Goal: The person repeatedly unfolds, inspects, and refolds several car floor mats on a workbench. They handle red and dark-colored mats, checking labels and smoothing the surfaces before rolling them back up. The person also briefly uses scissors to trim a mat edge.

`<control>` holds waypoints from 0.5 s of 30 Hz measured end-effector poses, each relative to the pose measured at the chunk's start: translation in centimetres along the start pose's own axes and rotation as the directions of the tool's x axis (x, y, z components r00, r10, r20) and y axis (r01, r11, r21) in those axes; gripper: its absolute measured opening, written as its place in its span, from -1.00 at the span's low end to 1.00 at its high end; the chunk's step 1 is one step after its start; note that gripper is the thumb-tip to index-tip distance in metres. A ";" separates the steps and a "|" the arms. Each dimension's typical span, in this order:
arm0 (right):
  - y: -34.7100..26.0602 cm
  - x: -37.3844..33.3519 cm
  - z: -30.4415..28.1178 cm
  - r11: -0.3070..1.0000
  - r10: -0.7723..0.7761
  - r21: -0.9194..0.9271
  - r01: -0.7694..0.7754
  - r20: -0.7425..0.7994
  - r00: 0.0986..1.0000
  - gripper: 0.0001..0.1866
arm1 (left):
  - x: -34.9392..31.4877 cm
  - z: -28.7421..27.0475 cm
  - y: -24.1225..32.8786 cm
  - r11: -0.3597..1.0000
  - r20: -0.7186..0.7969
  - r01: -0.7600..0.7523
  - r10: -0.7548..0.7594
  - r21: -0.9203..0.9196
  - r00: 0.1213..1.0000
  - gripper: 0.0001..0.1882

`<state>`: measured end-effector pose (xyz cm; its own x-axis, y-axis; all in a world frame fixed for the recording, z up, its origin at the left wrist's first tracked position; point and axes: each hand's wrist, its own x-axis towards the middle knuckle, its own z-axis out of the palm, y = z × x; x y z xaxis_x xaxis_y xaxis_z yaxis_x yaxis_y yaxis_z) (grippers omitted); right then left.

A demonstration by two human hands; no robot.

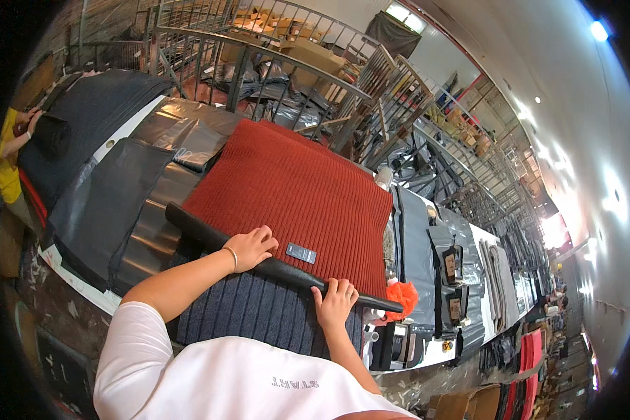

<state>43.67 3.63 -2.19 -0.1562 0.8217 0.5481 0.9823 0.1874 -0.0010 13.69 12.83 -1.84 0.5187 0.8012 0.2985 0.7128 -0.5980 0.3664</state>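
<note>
A red ribbed mat (pixel 297 189) lies spread in front of me, a small dark label (pixel 301 253) on it close to the near edge. That near edge is turned up into a narrow black roll (pixel 297 274). Over the roll's middle curl the fingers of my left hand (pixel 250 249), a bracelet at the wrist. My right hand (pixel 336 302) grips the same roll farther right, thumb on the near side. Below the roll a dark blue-grey ribbed mat (pixel 248 315) shows, partly hidden by my arms and body.
Dark plastic sheets (pixel 112 203) cover the table to the left. At the far left another person's hands (pixel 28 124) hold a dark roll (pixel 51 135). An orange-red mesh bundle (pixel 402 301) sits at the roll's right end. Metal railings (pixel 259 59) stand behind; packaged dark mats (pixel 420 245) lie right.
</note>
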 end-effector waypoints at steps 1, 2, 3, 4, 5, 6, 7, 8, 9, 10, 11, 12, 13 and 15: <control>0.6 0.9 0.5 1.000 0.007 -0.003 -0.007 0.087 0.996 -0.57 | -0.1 0.3 -0.1 0.998 0.028 0.061 -0.062 0.017 0.998 -0.81; 1.1 2.1 1.1 1.000 0.015 -0.007 -0.013 0.174 0.985 -0.57 | -0.2 0.6 0.0 0.995 -0.065 0.020 -0.013 0.098 0.998 -0.79; 1.5 3.1 2.1 0.999 0.012 -0.044 -0.003 0.196 0.980 -0.57 | -0.6 0.6 0.4 0.983 -0.139 -0.023 0.049 0.185 0.989 -0.76; 2.0 4.2 3.0 0.999 -0.006 -0.035 0.014 0.202 0.979 -0.58 | -1.0 0.6 0.7 0.960 -0.212 -0.057 0.118 0.273 0.970 -0.74; 2.5 4.7 4.2 1.000 0.031 0.000 -0.031 0.233 0.972 -0.59 | -1.6 2.0 0.9 0.951 -0.158 -0.069 0.121 0.303 0.980 -0.69; 3.1 5.2 5.4 0.997 0.063 0.031 -0.073 0.264 0.963 -0.60 | -2.2 1.5 2.5 0.956 -0.072 -0.047 0.071 0.289 0.995 -0.69; 3.2 5.6 5.7 0.996 0.081 0.021 -0.092 0.311 0.947 -0.63 | -2.2 1.9 2.7 0.948 -0.121 -0.046 0.088 0.314 0.989 -0.68; 3.4 5.6 5.9 0.996 0.080 0.011 -0.085 0.249 0.965 -0.65 | -1.9 2.0 2.7 0.940 -0.168 -0.045 0.108 0.339 0.980 -0.67; 2.9 5.6 5.8 0.997 0.073 0.011 -0.076 0.192 0.979 -0.66 | -1.4 1.8 2.0 0.943 -0.139 -0.082 0.133 0.324 0.981 -0.67; 2.4 5.3 5.2 0.998 0.065 0.008 -0.066 0.145 0.987 -0.68 | -0.7 1.6 1.3 0.948 -0.108 -0.115 0.154 0.297 0.982 -0.67; 2.0 5.4 4.7 0.995 0.082 0.057 -0.087 0.083 0.993 -0.74 | 0.2 1.4 0.4 0.952 -0.078 -0.148 0.174 0.269 0.982 -0.67; 1.2 5.2 3.7 0.982 0.112 0.153 -0.111 0.002 0.994 -0.76 | 1.4 1.2 -0.5 0.956 -0.039 -0.171 0.185 0.238 0.982 -0.69; 0.7 4.6 3.8 0.990 0.091 0.118 -0.080 -0.087 0.992 -0.73 | 3.2 1.3 -1.6 0.981 0.066 -0.133 0.125 0.138 0.990 -0.68; -0.7 4.2 3.6 0.999 0.030 0.043 -0.023 -0.161 0.987 -0.64 | 5.8 1.1 -2.9 0.999 0.235 -0.032 0.022 0.040 0.972 -0.65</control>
<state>42.00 8.88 -2.89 -0.1082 0.7298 0.6751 0.9802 0.1916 -0.0501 15.14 19.19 -2.11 0.6307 0.7707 0.0905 0.7141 -0.6221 0.3210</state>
